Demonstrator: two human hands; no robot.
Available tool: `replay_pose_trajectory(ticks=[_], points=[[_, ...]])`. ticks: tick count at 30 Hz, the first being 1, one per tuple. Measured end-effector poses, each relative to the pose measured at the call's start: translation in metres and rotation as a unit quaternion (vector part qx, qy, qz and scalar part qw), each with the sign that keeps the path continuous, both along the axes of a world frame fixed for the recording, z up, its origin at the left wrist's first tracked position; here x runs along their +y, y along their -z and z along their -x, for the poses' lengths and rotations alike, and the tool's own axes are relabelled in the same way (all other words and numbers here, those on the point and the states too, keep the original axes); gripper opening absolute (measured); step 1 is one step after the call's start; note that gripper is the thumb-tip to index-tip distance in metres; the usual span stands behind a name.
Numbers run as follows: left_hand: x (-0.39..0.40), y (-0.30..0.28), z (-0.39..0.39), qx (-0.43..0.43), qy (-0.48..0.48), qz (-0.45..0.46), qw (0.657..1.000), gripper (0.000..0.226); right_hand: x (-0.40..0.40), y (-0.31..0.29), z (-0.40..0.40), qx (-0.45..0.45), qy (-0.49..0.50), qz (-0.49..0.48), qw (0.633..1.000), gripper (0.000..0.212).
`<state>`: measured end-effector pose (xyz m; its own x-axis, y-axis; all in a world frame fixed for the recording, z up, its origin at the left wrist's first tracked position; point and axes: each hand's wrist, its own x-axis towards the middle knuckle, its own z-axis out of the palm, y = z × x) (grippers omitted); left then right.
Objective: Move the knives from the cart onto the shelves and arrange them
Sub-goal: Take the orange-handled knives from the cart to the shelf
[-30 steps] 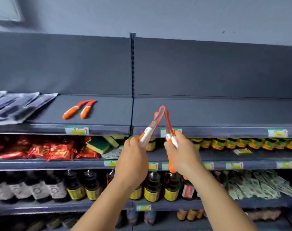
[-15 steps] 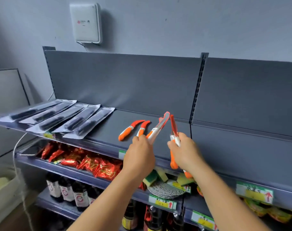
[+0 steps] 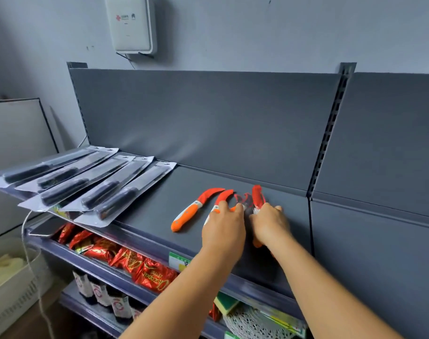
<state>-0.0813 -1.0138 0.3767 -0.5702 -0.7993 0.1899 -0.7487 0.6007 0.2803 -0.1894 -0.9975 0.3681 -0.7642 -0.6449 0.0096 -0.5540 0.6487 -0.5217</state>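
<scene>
So the big dark grey metal top shelf (image 3: 159, 209) runs across the middle of the frame, and both hands have come down onto it since half a second ago, when they were holding the knives up in the air in front of the shelf edge. At centre-left sits a fanned row of five black-handled knives in clear plastic blister packs (image 3: 86, 184), looking already sorted. Lower down on the left there's a shelf of shiny red snack packets (image 3: 125, 260). Now the small stuff: an orange-handled knife with a curved red blade sheath (image 3: 196, 209) lies loose on the shelf at centre, and a second one just like it (image 3: 224, 198) is right beside it. The left hand (image 3: 223, 231) has its grip curled round a knife it's lowering next to that second one, though the blur hides most of it. The right hand (image 3: 269, 223) is clenched on its orange-and-red knife (image 3: 257, 196), tip pointing to the back panel. I'd guess both are about to be let go and lined up with the pair.
</scene>
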Motion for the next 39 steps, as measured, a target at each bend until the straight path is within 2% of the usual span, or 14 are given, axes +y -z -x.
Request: replay_pose_trajectory(ticks=[5, 7, 10, 12, 16, 25, 30, 34, 39], points=[[-0.012, 0.007, 0.004, -0.028, 0.026, 0.008, 0.999, 0.051, -0.005, 0.003, 0.008, -0.045, -0.038, 0.035, 0.998, 0.051], [-0.013, 0.006, 0.003, -0.045, 0.054, 0.041, 0.997, 0.050, 0.001, 0.004, 0.010, -0.052, -0.072, 0.041, 0.995, 0.050], [-0.019, 0.016, 0.003, -0.050, 0.110, 0.082, 0.989, 0.051, 0.011, 0.012, 0.011, -0.022, -0.110, 0.002, 0.994, 0.040], [-0.023, 0.025, 0.005, -0.038, 0.131, 0.061, 0.989, 0.055, 0.016, 0.016, 0.009, -0.002, -0.114, -0.019, 0.993, 0.037], [-0.023, 0.029, 0.007, -0.031, 0.157, -0.004, 0.987, 0.062, 0.020, 0.018, 0.002, 0.004, -0.107, -0.034, 0.994, 0.048], [-0.029, 0.025, -0.005, -0.036, 0.222, 0.008, 0.974, 0.050, 0.040, 0.003, -0.023, 0.012, -0.074, -0.036, 0.997, 0.044], [-0.013, 0.006, -0.022, -0.013, 0.263, 0.030, 0.964, 0.051, 0.072, -0.022, -0.046, 0.040, -0.034, 0.010, 0.999, 0.047], [0.017, -0.009, -0.042, 0.025, 0.320, 0.054, 0.945, 0.049, 0.111, -0.026, -0.070, 0.075, 0.011, 0.036, 0.996, 0.049], [0.065, 0.004, -0.064, 0.041, 0.429, 0.030, 0.902, 0.044, 0.174, -0.006, -0.104, 0.087, 0.081, 0.019, 0.993, 0.052]])
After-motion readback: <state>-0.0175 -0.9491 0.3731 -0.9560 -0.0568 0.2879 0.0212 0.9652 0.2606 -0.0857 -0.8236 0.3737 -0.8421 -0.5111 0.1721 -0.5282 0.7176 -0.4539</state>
